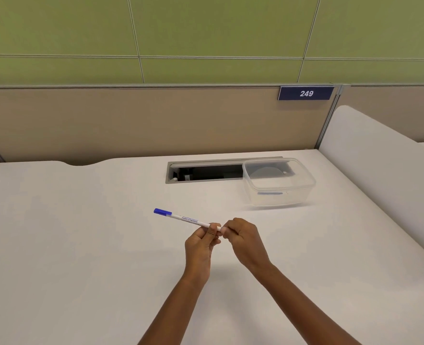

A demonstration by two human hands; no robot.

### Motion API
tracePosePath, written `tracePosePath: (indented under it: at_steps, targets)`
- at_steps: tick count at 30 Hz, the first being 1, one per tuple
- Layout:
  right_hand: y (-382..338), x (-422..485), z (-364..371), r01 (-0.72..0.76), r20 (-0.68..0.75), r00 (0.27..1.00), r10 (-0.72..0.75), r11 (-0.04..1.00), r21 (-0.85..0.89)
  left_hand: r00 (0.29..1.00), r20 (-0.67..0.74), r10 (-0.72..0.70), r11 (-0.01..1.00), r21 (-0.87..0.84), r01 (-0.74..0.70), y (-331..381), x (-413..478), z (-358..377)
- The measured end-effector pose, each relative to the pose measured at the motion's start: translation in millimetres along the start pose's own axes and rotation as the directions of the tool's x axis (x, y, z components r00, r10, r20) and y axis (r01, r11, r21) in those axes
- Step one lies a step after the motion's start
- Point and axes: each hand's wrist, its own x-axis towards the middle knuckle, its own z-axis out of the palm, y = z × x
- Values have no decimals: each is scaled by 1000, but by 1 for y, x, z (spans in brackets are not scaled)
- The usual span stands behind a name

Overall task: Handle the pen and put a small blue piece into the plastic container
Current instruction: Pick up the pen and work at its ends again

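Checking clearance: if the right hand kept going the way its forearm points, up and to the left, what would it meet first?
The left hand, touching the right hand around the pen end.

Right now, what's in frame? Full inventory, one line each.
pen: 1, white barrel with blue cap, held above the desk in front of the person, cap end pointing left and away
plastic container: 1, clear, open, far right of the desk, partly over the cable slot
blue strip: 1, blue, seen at the container's front wall; what it is, cannot tell
cable slot: 1, grey frame, dark inside, at the back of the desk
desk: 1, white
partition: 1, beige, behind the desk
number sign: 1, dark blue, reads 249, top right of the partition
wall panels: several, green, above the partition
hands: 2, bare; left hand grips the barrel, right hand pinches the pen's near end
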Motion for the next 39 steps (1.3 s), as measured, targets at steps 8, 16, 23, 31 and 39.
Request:
tracePosePath:
  at_steps: [8,16,23,31,39]
  targets:
    - [4,-1,-3,-359,248,925,288,875,324,993,90,79,959,267,-101,3,6,-10]
    - [4,14,-5,-162,92,981,168,984,-75,969,245,-13,809,573,-134,-4,6,-15]
    - [-4,22,18,-137,28,990,138,990,-12,953,290,-86,690,708,-153,-7,9,-19]
    - [6,32,37,-189,-83,980,184,979,-70,980,167,109,510,837,-199,-11,15,-46]
    - [26,47,63,-311,-61,950,305,922,-232,987,126,96,-49,991,-122,-32,34,-84]
